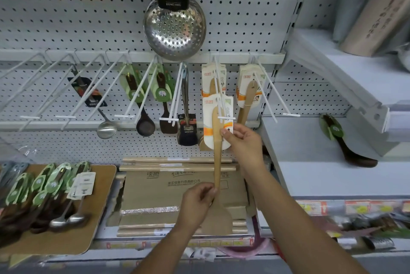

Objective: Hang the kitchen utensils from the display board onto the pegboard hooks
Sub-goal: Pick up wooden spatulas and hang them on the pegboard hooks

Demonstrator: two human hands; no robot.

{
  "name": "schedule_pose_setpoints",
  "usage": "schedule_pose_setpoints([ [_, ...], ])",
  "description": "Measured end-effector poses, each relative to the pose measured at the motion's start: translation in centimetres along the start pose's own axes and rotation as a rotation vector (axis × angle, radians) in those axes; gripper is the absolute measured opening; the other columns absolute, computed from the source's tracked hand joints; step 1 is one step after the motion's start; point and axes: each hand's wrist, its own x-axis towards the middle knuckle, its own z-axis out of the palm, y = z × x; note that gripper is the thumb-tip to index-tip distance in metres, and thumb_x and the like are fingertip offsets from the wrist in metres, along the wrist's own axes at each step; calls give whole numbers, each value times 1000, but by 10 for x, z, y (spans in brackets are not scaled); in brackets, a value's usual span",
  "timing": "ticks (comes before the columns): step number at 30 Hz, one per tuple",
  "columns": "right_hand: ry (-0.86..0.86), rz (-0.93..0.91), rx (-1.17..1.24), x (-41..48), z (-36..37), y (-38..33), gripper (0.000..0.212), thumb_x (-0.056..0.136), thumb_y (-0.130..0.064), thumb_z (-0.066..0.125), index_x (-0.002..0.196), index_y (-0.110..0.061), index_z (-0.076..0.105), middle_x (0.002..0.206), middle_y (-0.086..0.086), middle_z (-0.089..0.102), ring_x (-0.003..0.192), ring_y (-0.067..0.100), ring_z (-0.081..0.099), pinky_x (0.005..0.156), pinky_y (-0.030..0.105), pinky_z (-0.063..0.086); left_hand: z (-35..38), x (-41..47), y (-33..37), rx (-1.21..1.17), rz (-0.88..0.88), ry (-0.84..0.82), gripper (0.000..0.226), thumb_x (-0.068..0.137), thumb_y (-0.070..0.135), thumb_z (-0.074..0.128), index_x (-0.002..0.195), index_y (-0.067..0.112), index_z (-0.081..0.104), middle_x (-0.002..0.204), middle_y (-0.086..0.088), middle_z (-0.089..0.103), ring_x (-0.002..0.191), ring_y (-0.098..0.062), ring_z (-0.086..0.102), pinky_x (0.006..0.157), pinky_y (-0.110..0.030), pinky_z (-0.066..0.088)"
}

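Gripping a pale wooden spatula [216, 151] by its handle, the left hand [196, 204] curls tight. Above, the right hand [245, 144] pinches its white-and-orange card [208, 118].

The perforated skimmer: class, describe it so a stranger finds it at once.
Find the white pegboard. High at its centre hangs the perforated skimmer. It alone is a large, shiny steel bowl full of holes.

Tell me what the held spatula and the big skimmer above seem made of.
Spatula: probably bamboo or pale wood, matte finish; even tan colour, no shine. Skimmer: looks like polished stainless steel; silvery, bright mirror-like reflections around its punched holes.
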Motion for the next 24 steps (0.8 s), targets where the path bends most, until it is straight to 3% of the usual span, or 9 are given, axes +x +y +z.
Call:
schedule_pose_setpoints([
  [3, 70, 10, 2, 32, 8, -7, 17, 88, -5, 72, 95, -21, 70, 91, -2, 76, 84, 14, 74, 80, 35, 60, -3, 36, 10, 58, 10, -20, 12, 91, 19, 66, 81, 23, 73, 78, -4, 73, 73, -22, 66, 75, -43, 55],
  [6, 78, 35, -1, 65, 18, -14, 17, 88, 0, 69, 88, -16, 70, 83, -5, 73, 77, 10, 71, 81, 33, 59, -3, 67, 24, 77, 10, 22, 14, 92, 14, 66, 82, 23, 71, 78, -8, 73, 68, -16, 64, 72, -42, 56],
  [10, 101, 37, -72, 108, 27, -9, 7, 81, -22, 80, 85, -22, 75, 85, -2, 78, 86, 21, 75, 87, 47, 59, -1, 111, 17, 59, -88, 44, 4, 88, 21, 69, 89, 21, 73, 89, -4, 75, 84, -23, 70, 83, -47, 58],
  [13, 114, 32, -128, 124, 32, -11, 8, 85, -22, 77, 80, -22, 71, 78, -6, 74, 81, 16, 72, 85, 41, 60, 4, 137, 15, 119, -107, 61, 6, 88, 24, 68, 85, 23, 73, 87, -2, 74, 87, -27, 70, 84, -44, 57],
  [17, 105, 10, -225, 137, 35, -13, 9, 89, -20, 73, 81, -16, 71, 70, -7, 67, 65, 3, 64, 70, 23, 55, 1, 152, 30, 172, -150, 103, 15, 94, 17, 63, 101, 11, 74, 94, -4, 72, 91, -23, 67, 83, -32, 52],
  [19, 93, 0, -298, 138, 33, -10, 25, 91, -21, 70, 67, -19, 63, 60, -8, 58, 50, -5, 54, 53, 9, 41, -2, 157, 32, 203, -182, 109, 18, 95, 17, 60, 106, 10, 73, 98, -3, 69, 91, -20, 62, 79, -26, 44],
  [21, 88, -6, -364, 137, 31, -6, 33, 93, -23, 67, 61, -20, 61, 54, -9, 51, 43, -4, 50, 42, 9, 31, -5, 160, 34, 218, -202, 107, 21, 96, 15, 59, 111, 8, 72, 97, -2, 64, 94, -19, 58, 80, -23, 40],
  [24, 74, -6, -465, 129, 29, -5, 38, 92, -36, 66, 78, -2, 73, 58, 0, 56, 52, 5, 50, 49, 18, 38, -10, 164, 37, 282, -190, 73, 20, 96, 13, 57, 110, 9, 71, 96, -4, 65, 98, -24, 62, 81, -23, 40],
])
